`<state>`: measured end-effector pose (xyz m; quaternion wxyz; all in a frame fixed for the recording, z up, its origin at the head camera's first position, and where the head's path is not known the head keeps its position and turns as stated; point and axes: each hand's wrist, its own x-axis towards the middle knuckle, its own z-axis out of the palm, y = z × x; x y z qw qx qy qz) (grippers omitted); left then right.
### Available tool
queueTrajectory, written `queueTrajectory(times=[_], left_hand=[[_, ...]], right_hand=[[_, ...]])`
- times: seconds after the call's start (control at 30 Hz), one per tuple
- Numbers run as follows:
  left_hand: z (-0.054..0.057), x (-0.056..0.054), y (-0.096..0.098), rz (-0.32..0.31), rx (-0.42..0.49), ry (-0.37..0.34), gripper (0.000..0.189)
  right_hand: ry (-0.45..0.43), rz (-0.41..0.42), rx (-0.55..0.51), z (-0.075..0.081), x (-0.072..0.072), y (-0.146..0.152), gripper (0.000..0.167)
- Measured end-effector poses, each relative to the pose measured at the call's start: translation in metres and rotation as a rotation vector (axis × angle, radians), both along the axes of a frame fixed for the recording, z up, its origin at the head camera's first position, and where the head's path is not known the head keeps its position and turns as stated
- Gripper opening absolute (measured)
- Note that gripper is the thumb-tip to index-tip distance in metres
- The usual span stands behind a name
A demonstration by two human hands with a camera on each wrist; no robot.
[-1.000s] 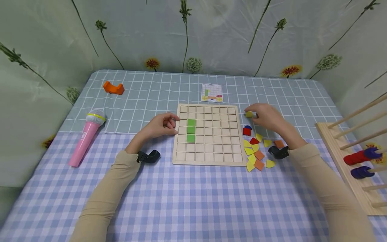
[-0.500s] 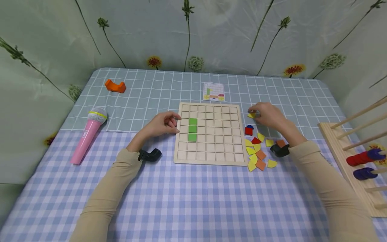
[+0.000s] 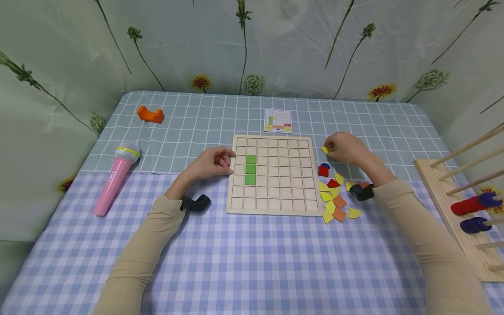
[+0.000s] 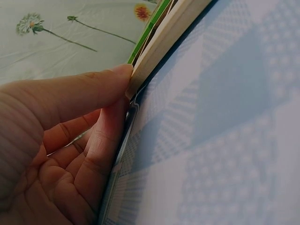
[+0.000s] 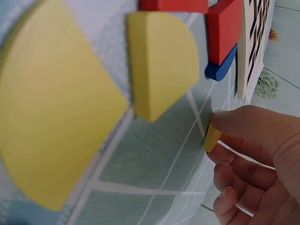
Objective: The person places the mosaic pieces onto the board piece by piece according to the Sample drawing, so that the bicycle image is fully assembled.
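Observation:
My left hand (image 3: 210, 162) is at the left edge of a wooden grid board (image 3: 275, 210), its thumb and forefinger spread along that edge. In the left wrist view the thumb tip meets the board's side (image 4: 157, 51), and the other fingers curl loosely below. Three green square tiles (image 3: 250, 169) sit in one column of the grid. Beyond the board's right side my right hand (image 3: 346, 148) pinches a small yellow tile (image 5: 213, 137) between thumb and forefinger. Its other fingers are curled, and part of the tile is hidden behind them.
Several yellow quarter-circle tiles (image 3: 328, 206) lie with orange (image 3: 339, 214), red (image 3: 323, 171) and blue (image 3: 325, 165) pieces right of the board. A pattern card (image 3: 278, 120) lies behind it. A microphone (image 3: 117, 175) and orange block (image 3: 150, 115) are left; a bead rack (image 3: 445, 197) stands right.
The right thumb and fingers have closed on the yellow tile, which now shows less and at a different angle. The left hand keeps its place at the board's edge.

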<state>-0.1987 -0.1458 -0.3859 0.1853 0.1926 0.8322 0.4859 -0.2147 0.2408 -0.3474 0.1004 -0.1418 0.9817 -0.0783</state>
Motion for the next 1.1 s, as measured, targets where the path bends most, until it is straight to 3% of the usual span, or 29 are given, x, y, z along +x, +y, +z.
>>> queueTrajectory(times=[0.33,0.67,1.1], left_hand=[[0.0,-0.001,0.0,-0.002,0.001,0.002,0.046],[-0.001,-0.001,-0.001,0.0,0.001,0.002,0.046],[-0.001,-0.001,0.0,0.0,-0.01,0.011,0.046]], right_hand=[[0.018,-0.05,-0.033,0.008,0.008,-0.009,0.031],[0.057,0.023,-0.086,0.013,0.021,-0.042,0.032],[-0.008,0.054,-0.124,0.013,0.022,-0.086,0.032]])
